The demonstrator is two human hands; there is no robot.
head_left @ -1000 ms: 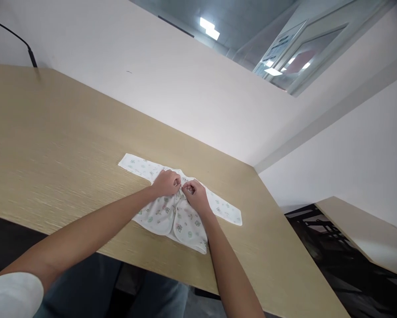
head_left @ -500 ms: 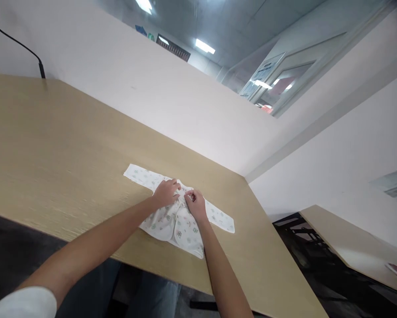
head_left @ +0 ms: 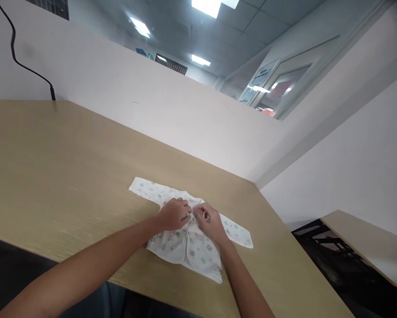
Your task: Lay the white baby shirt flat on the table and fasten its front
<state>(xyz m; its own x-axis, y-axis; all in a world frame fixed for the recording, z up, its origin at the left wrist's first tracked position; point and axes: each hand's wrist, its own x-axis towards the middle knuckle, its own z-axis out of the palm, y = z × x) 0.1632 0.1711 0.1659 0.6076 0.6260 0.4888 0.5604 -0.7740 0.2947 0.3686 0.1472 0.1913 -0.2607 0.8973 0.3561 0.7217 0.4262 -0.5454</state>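
Observation:
A small white baby shirt [head_left: 201, 249] with a print of little figures lies on the table, front side up, both sleeves spread out to the sides. Its front opening runs down the middle and parts near the hem. Just below the neckline, my left hand [head_left: 176, 214] has its fingers curled and closed on the left edge of the opening. Close beside it, my right hand [head_left: 211, 221] pinches the shirt's other front edge, thumb and forefinger forming a ring. My fingers hide any fastener between them.
The light wooden table [head_left: 85, 176] meets a white wall [head_left: 172, 119] at the back. A black cable [head_left: 32, 69] hangs down to the table's far left. A second table [head_left: 367, 243] stands lower right, beyond a dark gap. Above the wall is a window [head_left: 231, 53].
The view has tilted, so the table and shirt appear lower and further right. Both hands stay at the upper front of the shirt, and more of the neckline shows above them.

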